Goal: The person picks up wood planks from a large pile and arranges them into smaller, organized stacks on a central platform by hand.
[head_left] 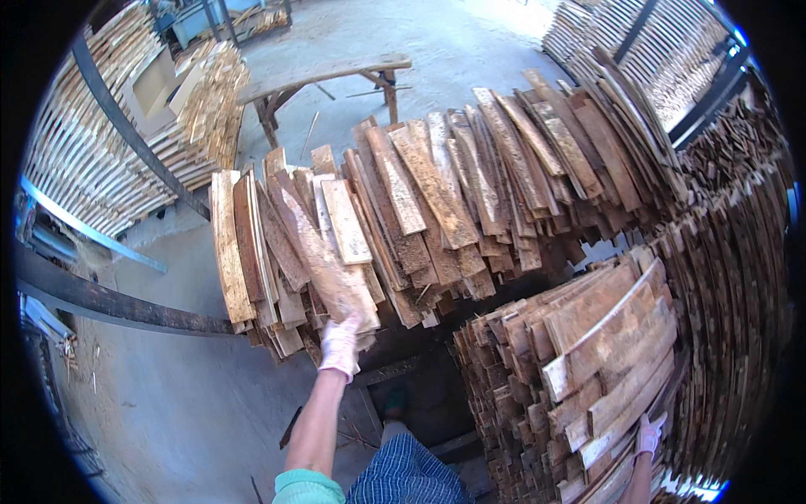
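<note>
Gripping: L hand (339,343), on near end of long board (317,248), L near corner of far pile (478,181).
R hand (649,434): at near pile's R edge; grip can't tell.
Carton (154,88): open, contents unclear.
Cut off: R forearm (641,479).

The person's left hand (340,346), in a pale pinkish glove, is stretched forward with its fingers curled in a grip, the bare left forearm (315,420) running straight back behind it to a green sleeve (308,488). Well apart to its right and nearer the body, the similarly gloved right hand (648,435) has its thumb and fingers spread, its bare forearm (641,480) just behind.
</note>
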Action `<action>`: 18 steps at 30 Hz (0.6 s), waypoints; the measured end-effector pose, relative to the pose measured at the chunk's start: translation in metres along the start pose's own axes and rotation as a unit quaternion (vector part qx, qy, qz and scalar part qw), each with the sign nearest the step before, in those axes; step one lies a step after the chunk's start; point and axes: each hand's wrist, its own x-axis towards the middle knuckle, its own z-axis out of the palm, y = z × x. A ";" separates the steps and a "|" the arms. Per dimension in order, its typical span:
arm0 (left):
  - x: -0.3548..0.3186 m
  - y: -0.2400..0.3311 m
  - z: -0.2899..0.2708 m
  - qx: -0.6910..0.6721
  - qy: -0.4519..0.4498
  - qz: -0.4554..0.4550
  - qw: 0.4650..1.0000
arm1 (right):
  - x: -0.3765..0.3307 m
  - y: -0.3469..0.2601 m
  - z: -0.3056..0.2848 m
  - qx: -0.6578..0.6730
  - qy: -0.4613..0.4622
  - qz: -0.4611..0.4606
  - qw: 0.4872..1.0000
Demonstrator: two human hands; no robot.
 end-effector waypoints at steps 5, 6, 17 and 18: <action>-0.026 0.084 -0.061 0.627 0.194 0.185 0.731 | -0.085 -0.121 -0.086 0.128 -0.118 -0.076 0.982; 0.004 0.091 -0.107 0.664 0.158 0.217 0.698 | -0.091 -0.132 -0.115 0.124 -0.154 -0.073 0.977; -0.091 0.128 -0.032 0.131 -0.044 -0.007 0.990 | -0.092 0.039 -0.202 -0.069 -0.274 -0.145 0.948; -0.111 0.127 -0.033 0.122 -0.030 0.005 0.992 | -0.096 0.055 -0.209 -0.090 -0.278 -0.157 0.943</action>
